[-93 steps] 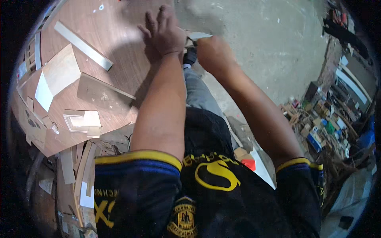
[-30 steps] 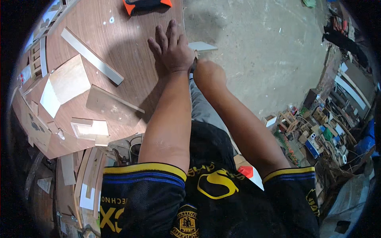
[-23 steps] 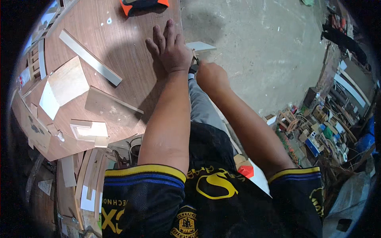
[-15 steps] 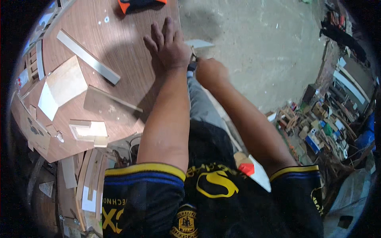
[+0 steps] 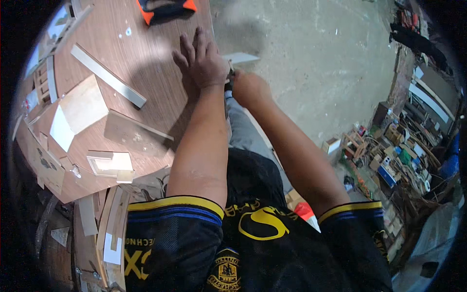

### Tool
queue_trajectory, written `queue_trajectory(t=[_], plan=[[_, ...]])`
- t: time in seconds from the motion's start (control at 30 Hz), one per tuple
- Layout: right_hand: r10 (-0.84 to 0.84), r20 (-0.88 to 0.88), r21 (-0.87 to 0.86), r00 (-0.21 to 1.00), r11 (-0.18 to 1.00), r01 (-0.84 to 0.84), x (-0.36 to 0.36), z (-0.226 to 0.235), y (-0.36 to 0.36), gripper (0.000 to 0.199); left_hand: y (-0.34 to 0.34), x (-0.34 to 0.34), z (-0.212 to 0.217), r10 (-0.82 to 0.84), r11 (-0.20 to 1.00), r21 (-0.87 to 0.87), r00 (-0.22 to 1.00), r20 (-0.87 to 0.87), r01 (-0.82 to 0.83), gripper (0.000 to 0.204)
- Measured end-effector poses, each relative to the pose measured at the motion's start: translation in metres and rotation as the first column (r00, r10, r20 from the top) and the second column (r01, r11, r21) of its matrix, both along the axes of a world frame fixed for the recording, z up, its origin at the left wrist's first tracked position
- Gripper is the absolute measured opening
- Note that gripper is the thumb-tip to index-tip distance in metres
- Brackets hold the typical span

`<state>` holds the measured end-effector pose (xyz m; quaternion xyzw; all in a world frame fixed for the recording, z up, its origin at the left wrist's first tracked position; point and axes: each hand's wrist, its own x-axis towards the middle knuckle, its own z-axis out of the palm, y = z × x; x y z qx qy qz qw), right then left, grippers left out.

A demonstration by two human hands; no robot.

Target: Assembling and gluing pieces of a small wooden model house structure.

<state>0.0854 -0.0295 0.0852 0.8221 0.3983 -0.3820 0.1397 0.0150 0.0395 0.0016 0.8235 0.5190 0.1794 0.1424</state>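
Observation:
My left hand (image 5: 206, 65) lies with fingers spread on the brown wood-grain table (image 5: 160, 34), close to its right edge. Just off that edge, my right hand (image 5: 250, 89) is a closed fist, its knuckles near the left wrist. A small dark and metallic bit (image 5: 230, 70) shows between the two hands. Whatever the fist grips is mostly hidden by its fingers. Past the hands, a pale flat pointed piece (image 5: 242, 58) shows against the floor; whether it joins the held thing I cannot tell.
An orange-and-black object (image 5: 168, 10) lies at the table's far side. A long pale wood strip (image 5: 109, 75), a bent pale panel (image 5: 83, 104) and small offcuts (image 5: 111, 163) lie to the left. Scrap wood and clutter (image 5: 389, 151) heap on the concrete floor (image 5: 311, 63) at right.
My right fist has shifted a little left, nearer the left wrist. The left hand stays spread on the table, and the whole view has shifted slightly.

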Motion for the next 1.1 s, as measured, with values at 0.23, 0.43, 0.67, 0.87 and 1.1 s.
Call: queue_trajectory(t=[0.23,0.43,0.67,0.87,1.1], plan=[[-0.072,-0.048,0.053,0.996,0.996,0.075,0.015,0.021,0.003,0.031,0.008,0.009,-0.003,0.077,0.995,-0.057,0.997,0.008,-0.076,0.045],[-0.421,-0.535,0.291,0.732,0.722,0.628,0.035,0.030,-0.070,0.053,0.008,0.010,-0.003,0.102,0.992,-0.076,0.994,0.041,-0.099,0.045],[-0.821,-0.308,-0.137,0.480,0.538,0.832,0.060,-0.032,-0.257,0.054,0.008,0.013,-0.006,0.114,0.994,0.002,0.993,0.027,-0.114,0.036],[-0.914,-0.215,-0.433,0.345,0.406,0.805,0.044,-0.046,-0.365,0.048,0.005,0.005,0.000,0.074,0.997,0.032,0.997,0.025,-0.074,0.018],[-0.783,-0.502,-0.221,0.367,0.526,0.821,0.064,-0.047,-0.320,0.040,0.003,-0.014,0.014,-0.069,0.997,0.032,0.998,-0.002,0.069,0.009]])
